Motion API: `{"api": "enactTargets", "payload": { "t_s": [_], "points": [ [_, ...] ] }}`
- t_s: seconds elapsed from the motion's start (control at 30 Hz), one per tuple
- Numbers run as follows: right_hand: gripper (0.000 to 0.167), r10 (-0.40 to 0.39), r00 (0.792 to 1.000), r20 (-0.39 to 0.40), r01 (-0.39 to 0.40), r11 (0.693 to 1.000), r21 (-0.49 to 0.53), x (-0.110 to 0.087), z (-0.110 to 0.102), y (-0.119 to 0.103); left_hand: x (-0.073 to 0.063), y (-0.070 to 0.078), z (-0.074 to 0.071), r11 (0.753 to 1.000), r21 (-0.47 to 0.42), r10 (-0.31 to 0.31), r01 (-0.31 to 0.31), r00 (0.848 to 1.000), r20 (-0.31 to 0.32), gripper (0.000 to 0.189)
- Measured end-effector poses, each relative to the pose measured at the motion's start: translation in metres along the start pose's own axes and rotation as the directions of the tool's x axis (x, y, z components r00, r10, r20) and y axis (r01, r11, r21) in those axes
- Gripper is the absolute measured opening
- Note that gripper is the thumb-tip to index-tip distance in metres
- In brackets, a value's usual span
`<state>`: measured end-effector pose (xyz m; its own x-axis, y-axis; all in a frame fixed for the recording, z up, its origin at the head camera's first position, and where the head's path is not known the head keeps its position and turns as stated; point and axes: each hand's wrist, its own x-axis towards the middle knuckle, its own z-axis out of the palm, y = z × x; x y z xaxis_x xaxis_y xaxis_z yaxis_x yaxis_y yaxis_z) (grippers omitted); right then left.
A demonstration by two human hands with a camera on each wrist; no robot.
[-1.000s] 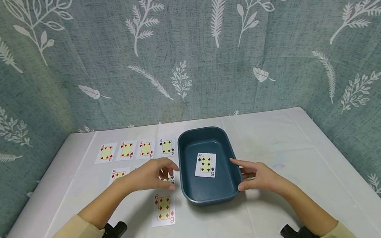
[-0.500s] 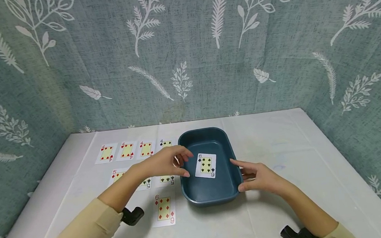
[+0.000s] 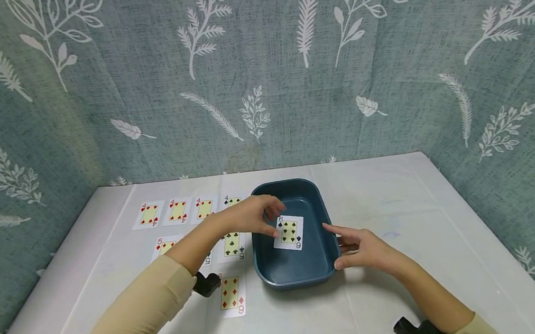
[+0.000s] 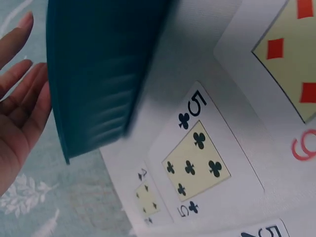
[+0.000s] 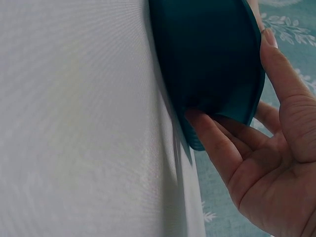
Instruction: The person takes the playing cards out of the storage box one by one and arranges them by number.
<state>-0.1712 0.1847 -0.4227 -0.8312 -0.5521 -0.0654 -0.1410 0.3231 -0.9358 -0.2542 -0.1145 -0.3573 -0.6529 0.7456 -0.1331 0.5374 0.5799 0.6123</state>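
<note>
A dark blue tray (image 3: 295, 268) stands on the white-covered table with a six of spades playing card (image 3: 288, 232) lying face up in it. Over the tray's left side reaches my left hand (image 3: 252, 215), thumb and fingers spread apart beside the card's left edge; whether it touches the card I cannot tell. In the left wrist view the left hand (image 4: 22, 111) appears beyond the tray wall (image 4: 103, 69). My right hand (image 3: 363, 251) rests against the tray's right side, fingers and thumb at the outer wall and rim, as the right wrist view shows the right hand (image 5: 261, 168).
Left of the tray lies a row of fours, ending with a four of spades (image 3: 232, 201). In front of it are fives, including a five of clubs (image 3: 231, 244), partly behind the left arm. A six of diamonds (image 3: 231, 293) lies nearest. Patterned cloth (image 3: 292, 117) surrounds the table.
My left hand has moved right from beside the tray to over its inside, close to the six of spades. The right hand and tray have stayed put.
</note>
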Motion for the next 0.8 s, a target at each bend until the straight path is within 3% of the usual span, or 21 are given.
{"api": "enactTargets", "payload": {
  "t_s": [0.4, 0.53, 0.8],
  "points": [
    [0.079, 0.005, 1.0, -0.004, -0.005, 1.0, -0.023, 0.0, 0.0, 0.0, 0.028, -0.006, 0.006, 0.993, 0.12, -0.021, 0.017, 0.999, 0.035, 0.06],
    [0.079, -0.003, 1.0, -0.004, 0.003, 1.0, -0.025, 0.0, -0.001, 0.001, 0.034, -0.006, 0.01, 0.985, 0.164, -0.07, 0.061, 0.996, 0.049, 0.061],
    [0.08, -0.006, 1.0, 0.005, 0.006, 1.0, -0.005, 0.0, 0.0, 0.001, 0.044, -0.009, 0.021, 0.919, 0.352, -0.204, 0.179, 0.978, 0.034, 0.068]
  ]
}}
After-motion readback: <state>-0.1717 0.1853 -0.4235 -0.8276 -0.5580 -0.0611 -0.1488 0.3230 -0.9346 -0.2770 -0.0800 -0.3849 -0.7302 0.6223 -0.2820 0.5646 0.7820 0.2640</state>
